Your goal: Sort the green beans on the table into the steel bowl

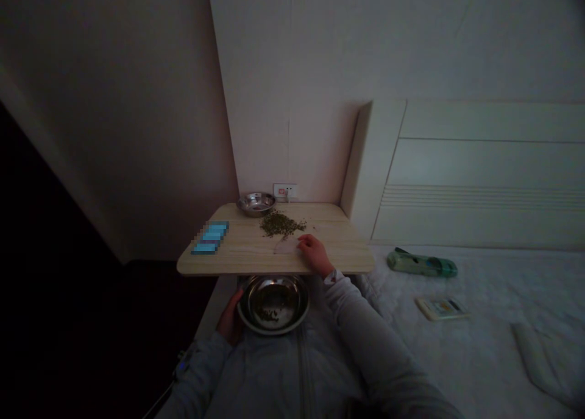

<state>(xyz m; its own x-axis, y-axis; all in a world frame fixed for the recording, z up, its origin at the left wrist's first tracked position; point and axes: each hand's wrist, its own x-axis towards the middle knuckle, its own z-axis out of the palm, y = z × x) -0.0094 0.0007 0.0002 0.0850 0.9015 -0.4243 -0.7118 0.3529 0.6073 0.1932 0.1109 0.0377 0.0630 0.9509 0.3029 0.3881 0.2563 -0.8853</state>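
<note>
Pale wood surface [237, 248], crumbled green herb [277, 224] mid-surface, hands apart, left hand [231, 318] clamped on steel bowl [273, 303] below near edge, right hand [313, 254] beside white paper [286, 246]

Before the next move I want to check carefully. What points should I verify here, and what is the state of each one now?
1. Left hand holds the large steel bowl at its rim: ok.
2. Large steel bowl sits just below the near edge of the wooden tabletop: ok.
3. Right hand touches the white paper: ok.
4. Green dried bits all lie in one tight pile: not ok, some are scattered.
5. Inside of the small steel bowl holds nothing: cannot tell.
</note>
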